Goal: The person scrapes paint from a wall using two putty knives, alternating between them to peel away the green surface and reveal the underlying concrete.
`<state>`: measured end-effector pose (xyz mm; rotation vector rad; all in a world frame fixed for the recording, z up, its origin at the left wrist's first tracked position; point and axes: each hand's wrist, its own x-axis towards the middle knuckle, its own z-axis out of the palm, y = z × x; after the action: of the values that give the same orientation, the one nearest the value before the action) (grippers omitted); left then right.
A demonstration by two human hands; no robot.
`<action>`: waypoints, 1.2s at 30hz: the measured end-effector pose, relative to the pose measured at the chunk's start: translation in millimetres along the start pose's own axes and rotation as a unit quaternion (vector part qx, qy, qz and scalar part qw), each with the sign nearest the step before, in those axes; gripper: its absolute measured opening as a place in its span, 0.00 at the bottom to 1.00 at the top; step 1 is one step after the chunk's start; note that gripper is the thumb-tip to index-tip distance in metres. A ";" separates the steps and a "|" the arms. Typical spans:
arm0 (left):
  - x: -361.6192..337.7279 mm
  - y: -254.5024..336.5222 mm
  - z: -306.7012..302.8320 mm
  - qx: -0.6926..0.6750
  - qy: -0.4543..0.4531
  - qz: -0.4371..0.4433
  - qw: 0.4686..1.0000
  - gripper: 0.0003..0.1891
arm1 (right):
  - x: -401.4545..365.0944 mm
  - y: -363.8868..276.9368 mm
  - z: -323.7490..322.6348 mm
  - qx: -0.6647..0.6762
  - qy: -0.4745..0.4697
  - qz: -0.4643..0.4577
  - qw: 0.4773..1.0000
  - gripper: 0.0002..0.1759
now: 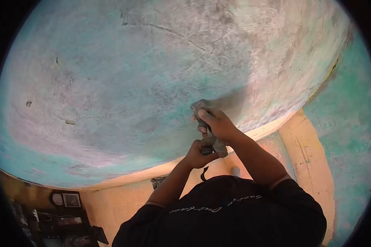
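Observation:
My right hand is wrapped round a grey, worn tool, its thumb pressed along the top. The tool's front end meets the blue and pink mottled wall, or lies very close to it. Just below, my left hand is closed on a greyish object whose shape I cannot make out; it may be the lower part of the same tool. Cracks and scratches run over the wall around both hands.
A green wall stands at the right, beside an orange strip. Dark shelves with framed pictures are at the lower left. The wall has small holes at the left.

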<state>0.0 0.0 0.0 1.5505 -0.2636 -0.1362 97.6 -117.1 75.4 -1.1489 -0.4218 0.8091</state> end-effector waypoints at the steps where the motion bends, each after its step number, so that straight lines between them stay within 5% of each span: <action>1: 0.2 1.7 -2.3 -0.009 0.006 -0.007 1.000 0.14 | 1.0 -1.2 2.1 0.003 0.001 0.007 1.000 0.23; 8: 11.1 -1.7 25.0 0.092 0.000 -0.097 0.991 0.11 | -31.2 20.5 -70.0 0.243 0.020 -0.014 0.970 0.17; 15: 45.7 -1.5 43.1 0.065 0.052 -0.119 0.989 0.11 | -59.5 -1.1 -129.8 0.254 -0.010 -0.099 0.962 0.18; 19: 73.0 6.9 48.9 0.110 0.075 -0.108 0.985 0.09 | -67.4 -7.3 -151.4 0.187 -0.003 -0.136 0.973 0.22; 22: 92.9 15.0 59.9 0.132 0.077 -0.100 0.983 0.08 | -72.5 -19.3 -161.7 -0.135 0.130 -0.137 0.973 0.22; 25: 109.9 9.1 70.5 0.135 0.085 -0.066 0.985 0.07 | -83.8 -33.8 -172.6 -0.176 0.118 -0.116 0.970 0.20; 30: 130.9 13.0 91.1 0.137 0.112 -0.093 0.980 0.07 | -90.3 -37.6 -196.4 -0.161 0.118 -0.101 0.975 0.19; 36: 138.8 4.5 103.9 0.120 0.105 -0.105 0.982 0.19 | -91.6 -13.2 -215.9 -0.019 0.145 -0.082 0.986 0.18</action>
<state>107.2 -135.4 15.8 1.8159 0.0536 -0.1066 187.7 -325.6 15.6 -1.2284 -0.2845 0.4827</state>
